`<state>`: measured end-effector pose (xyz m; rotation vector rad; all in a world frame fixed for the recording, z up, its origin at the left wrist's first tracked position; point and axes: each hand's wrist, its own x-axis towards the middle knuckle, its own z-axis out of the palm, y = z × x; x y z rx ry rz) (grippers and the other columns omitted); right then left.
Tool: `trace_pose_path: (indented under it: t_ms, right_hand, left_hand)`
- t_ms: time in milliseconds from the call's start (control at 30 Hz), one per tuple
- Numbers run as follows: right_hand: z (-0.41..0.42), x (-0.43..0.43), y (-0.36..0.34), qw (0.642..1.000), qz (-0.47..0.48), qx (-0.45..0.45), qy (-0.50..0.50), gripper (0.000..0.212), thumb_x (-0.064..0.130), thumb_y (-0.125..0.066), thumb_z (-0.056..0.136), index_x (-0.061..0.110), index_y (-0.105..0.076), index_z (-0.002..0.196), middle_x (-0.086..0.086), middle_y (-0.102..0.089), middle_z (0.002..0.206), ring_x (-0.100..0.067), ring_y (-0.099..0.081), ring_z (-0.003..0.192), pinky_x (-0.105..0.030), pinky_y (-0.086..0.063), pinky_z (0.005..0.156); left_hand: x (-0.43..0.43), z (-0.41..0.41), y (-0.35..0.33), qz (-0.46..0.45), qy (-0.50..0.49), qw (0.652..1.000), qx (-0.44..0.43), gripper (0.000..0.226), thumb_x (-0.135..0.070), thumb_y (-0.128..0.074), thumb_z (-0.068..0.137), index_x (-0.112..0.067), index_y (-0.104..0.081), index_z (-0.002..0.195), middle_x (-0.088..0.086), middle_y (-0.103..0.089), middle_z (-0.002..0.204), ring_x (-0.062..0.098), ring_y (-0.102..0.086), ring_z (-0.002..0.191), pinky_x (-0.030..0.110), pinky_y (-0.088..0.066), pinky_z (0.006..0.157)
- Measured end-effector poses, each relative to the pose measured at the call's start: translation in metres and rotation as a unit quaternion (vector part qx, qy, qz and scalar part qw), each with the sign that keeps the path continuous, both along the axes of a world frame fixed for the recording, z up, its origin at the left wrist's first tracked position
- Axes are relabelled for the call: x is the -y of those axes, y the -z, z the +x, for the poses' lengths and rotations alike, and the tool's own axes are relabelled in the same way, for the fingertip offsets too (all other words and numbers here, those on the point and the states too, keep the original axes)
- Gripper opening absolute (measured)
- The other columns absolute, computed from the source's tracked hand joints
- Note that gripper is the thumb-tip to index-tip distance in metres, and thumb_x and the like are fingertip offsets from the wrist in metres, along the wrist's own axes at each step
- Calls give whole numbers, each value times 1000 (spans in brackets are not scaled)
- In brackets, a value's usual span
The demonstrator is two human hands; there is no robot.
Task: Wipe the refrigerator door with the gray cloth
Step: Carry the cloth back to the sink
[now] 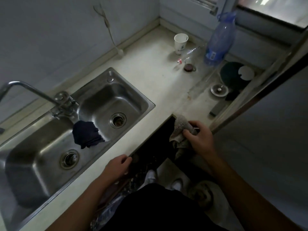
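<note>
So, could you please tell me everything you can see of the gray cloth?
The gray cloth looks like a mottled, worn rag, crumpled rather than folded. The right hand grips its middle at the corner of the countertop; its upper end rests against that corner, and the loose lower end hangs in front of the dark gap below.

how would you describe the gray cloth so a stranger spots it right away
Start at the steel double sink, then go right along the counter's front edge. The gray cloth hangs there, bunched in the right hand; it is pale and mottled, unlike the dark blue rag on the sink divider.
</note>
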<state>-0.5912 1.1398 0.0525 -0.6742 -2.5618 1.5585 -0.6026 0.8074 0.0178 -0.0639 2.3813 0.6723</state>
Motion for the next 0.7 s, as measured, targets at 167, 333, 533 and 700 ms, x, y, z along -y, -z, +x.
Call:
trace_pose_path:
  t_ms: [167, 333, 533, 700]
  right_hand:
    - [-85, -10, -20, 999, 40, -12, -13, 29, 21, -77, 84, 23, -71, 112, 4, -73, 103, -16, -68, 95, -34, -54, 87]
    - [-188, -6, -12, 992, 107, -16, -68, 30, 23, -76, 84, 18, -71, 113, -3, -72, 107, -22, -67, 99, -33, -51, 87]
    - [-278, 5, 41, 966, 188, 10, -177, 40, 23, -74, 86, 15, -65, 125, -9, -65, 120, -26, -61, 106, -27, -41, 83]
    - [-272, 7, 65, 950, 213, 20, -227, 44, 16, -74, 85, 10, -64, 128, -14, -63, 125, -33, -57, 114, -37, -48, 95]
  left_hand:
    - [-5, -42, -12, 37, -17, 999, -8, 30, -43, -54, 95, -20, -65, 80, 1, -71, 82, 20, -68, 81, 40, -54, 82]
    - [-7, -77, -12, 64, -42, 997, 6, 25, -33, -53, 100, -16, -69, 93, 2, -73, 92, 18, -69, 89, 35, -51, 82]
    - [7, -100, 14, 86, -47, 995, 32, 25, -49, -50, 95, -35, -64, 79, -9, -69, 78, 8, -67, 77, 34, -52, 78]
    - [10, -115, 17, 114, -75, 990, 44, 46, -70, -41, 75, -32, -65, 86, -5, -71, 81, 15, -70, 81, 42, -56, 84]
